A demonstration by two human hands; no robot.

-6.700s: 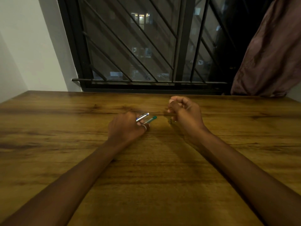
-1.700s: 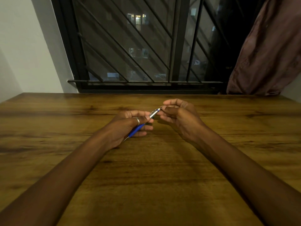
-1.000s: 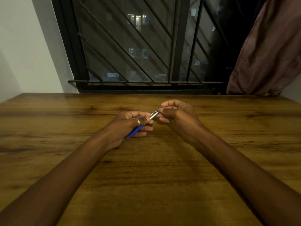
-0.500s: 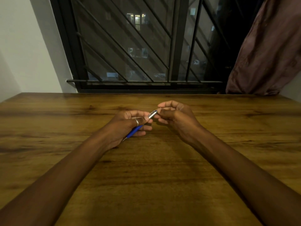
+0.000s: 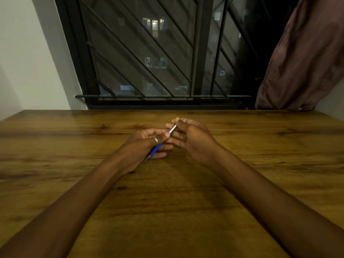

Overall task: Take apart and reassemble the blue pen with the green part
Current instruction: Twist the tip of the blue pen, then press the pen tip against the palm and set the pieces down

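Both hands meet over the middle of the wooden table point(image 5: 167, 202), holding one pen between them. My left hand point(image 5: 147, 146), with a ring on one finger, grips the blue barrel point(image 5: 156, 149), whose tip points back toward me. My right hand point(image 5: 191, 138) pinches the silver upper section point(image 5: 173, 128), which rises toward the window. A thin sliver of green shows at the joint point(image 5: 169, 135) between the two sections. Fingers hide most of the pen.
A barred black window point(image 5: 158, 62) stands just past the table's far edge. A brown curtain point(image 5: 301, 58) hangs at the right, and a white wall point(image 5: 28, 53) closes the left side.
Earlier my left hand held pen parts while the right was apart. Over the last second both hands stay on the pen; the right hand's fingers have shifted up along the silver section.
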